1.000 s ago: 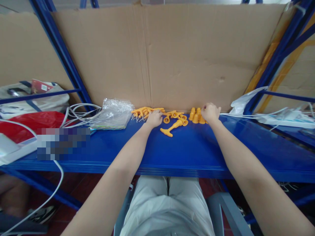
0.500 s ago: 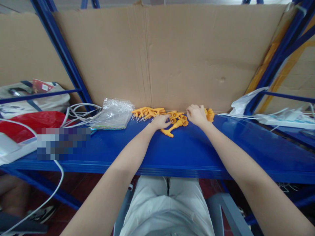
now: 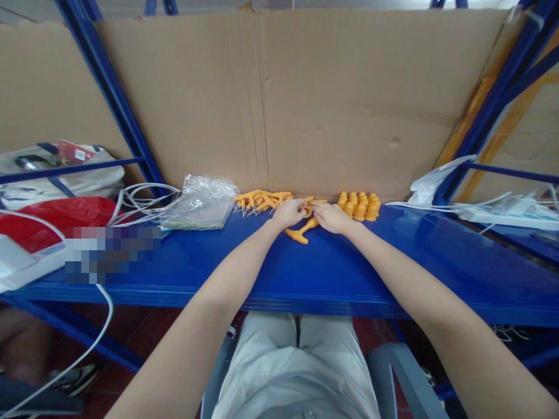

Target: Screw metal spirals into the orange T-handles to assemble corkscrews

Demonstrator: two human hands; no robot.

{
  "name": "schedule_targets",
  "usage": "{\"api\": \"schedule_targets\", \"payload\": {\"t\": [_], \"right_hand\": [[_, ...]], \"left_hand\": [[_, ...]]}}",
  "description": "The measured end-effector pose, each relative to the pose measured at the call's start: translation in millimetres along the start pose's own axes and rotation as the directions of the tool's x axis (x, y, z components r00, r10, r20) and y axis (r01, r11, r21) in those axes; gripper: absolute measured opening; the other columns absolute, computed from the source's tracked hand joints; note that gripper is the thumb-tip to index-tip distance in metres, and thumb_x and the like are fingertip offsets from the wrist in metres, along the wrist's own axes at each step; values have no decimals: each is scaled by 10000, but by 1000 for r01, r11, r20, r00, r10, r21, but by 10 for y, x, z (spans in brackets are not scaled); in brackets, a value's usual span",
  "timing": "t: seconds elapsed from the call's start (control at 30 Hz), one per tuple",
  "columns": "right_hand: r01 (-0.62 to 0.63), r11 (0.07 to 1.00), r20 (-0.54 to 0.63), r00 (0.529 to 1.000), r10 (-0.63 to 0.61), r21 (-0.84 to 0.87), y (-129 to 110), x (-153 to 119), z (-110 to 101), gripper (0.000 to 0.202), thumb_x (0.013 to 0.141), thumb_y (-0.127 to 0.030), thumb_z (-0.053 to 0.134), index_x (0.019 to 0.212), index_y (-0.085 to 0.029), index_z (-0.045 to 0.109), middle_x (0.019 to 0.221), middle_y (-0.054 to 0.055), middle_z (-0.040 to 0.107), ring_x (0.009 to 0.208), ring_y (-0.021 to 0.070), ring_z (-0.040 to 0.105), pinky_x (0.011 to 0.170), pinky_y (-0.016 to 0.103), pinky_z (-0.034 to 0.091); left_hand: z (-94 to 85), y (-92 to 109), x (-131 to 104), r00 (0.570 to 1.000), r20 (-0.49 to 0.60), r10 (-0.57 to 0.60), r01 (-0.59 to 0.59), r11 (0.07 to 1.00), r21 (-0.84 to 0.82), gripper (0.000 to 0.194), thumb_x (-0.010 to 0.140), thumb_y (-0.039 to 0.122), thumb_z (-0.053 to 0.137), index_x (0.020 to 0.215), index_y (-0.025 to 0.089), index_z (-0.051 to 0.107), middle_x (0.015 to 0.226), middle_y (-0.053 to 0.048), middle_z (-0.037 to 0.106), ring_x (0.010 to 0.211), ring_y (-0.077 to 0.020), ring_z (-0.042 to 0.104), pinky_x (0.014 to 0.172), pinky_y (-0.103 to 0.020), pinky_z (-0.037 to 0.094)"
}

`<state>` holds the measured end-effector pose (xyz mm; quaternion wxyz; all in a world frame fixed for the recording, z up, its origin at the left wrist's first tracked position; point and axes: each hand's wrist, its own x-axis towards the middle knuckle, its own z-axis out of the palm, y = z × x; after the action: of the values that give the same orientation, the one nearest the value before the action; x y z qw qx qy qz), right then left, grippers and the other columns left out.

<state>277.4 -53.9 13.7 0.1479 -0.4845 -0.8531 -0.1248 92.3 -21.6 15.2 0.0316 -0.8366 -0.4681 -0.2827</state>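
My left hand (image 3: 288, 214) is closed on an orange piece with a round hollow end (image 3: 307, 210), near the back of the blue table. From the right, my right hand (image 3: 328, 216) reaches the same spot, its fingers bent at the orange pieces; its exact hold is too small to tell. An orange T-shaped piece (image 3: 299, 235) lies just in front of both hands. Several branched orange pieces (image 3: 262, 199) with small metal chains are heaped left of my left hand. Several upright orange figures (image 3: 360, 206) stand in rows to the right of my right hand.
Clear plastic bags (image 3: 203, 203) and white cables (image 3: 140, 201) lie on the left, by a red bag (image 3: 82, 218). A cardboard wall (image 3: 332, 105) rises behind the table (image 3: 323, 273). A white power strip (image 3: 515, 214) is at the right.
My right hand has moved left from the upright figures to the pieces beside my left hand, uncovering the figures. My left hand has shifted slightly right.
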Motion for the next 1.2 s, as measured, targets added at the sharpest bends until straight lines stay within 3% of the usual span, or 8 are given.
{"api": "schedule_targets", "payload": {"t": [0.17,0.43,0.57,0.7,0.87,0.97,1.07,1.2], "right_hand": [[5,1000,17,1000,-6,25,-13,18,-9,424,1036,-220,384,1393,-149,601,1433,178,649,1327,299,608,1051,464,470],[35,970,-183,983,9,239,-83,65,17,561,1007,-350,488,1513,-117,417,1338,195,697,1179,300,686,1011,438,472],[20,975,-249,968,36,220,-67,71,-50,423,984,-341,497,1358,-153,557,1241,181,734,1125,319,696,954,436,484],[1,978,-283,957,59,207,-18,71,-97,317,967,-332,478,1204,-181,625,1143,158,749,1061,317,697,938,444,480],[-1,950,-337,935,112,312,93,108,-37,409,963,-320,464,1328,-162,561,1294,178,684,1165,302,660,1013,446,487],[62,936,-377,923,79,347,149,143,34,432,967,-297,461,1381,-198,527,1397,166,632,1301,296,595,1093,472,471],[137,924,-394,919,15,356,185,164,99,415,965,-308,483,1365,-214,533,1385,161,637,1294,308,606,1105,524,480],[183,927,-421,907,-31,326,223,165,139,394,980,-327,473,1347,-195,527,1368,188,636,1269,334,628,1085,575,499]], "left_hand": [[-56,-30,27,985,-161,-55,44,996,-75,216,862,179,554,965,173,744,840,-46,752,803,-189,679,781,-292,527],[-92,70,48,959,-256,-122,64,973,-223,149,847,177,558,857,170,706,723,-15,701,703,-161,635,709,-269,485],[-68,143,52,972,-229,-51,-11,965,-261,198,871,167,510,865,165,708,752,-20,719,698,-158,639,709,-269,495],[-61,125,54,977,-205,64,-108,972,-209,304,883,124,435,942,174,729,939,-45,761,900,-188,686,871,-306,532],[-48,12,20,978,-96,187,-192,980,-50,328,877,130,506,1137,145,705,1184,-115,743,1129,-241,675,1029,-366,499],[-48,-26,0,980,-44,192,-189,980,62,292,967,169,446,1121,143,693,1150,-137,754,1121,-268,686,1024,-410,485],[-57,-46,0,980,-31,199,-193,971,140,302,1002,172,393,1045,167,692,1105,-120,766,1096,-269,695,1046,-447,462],[-69,-61,0,976,-33,215,-207,966,152,268,982,173,450,1115,182,682,1189,-114,748,1153,-267,678,1069,-446,458]]}}
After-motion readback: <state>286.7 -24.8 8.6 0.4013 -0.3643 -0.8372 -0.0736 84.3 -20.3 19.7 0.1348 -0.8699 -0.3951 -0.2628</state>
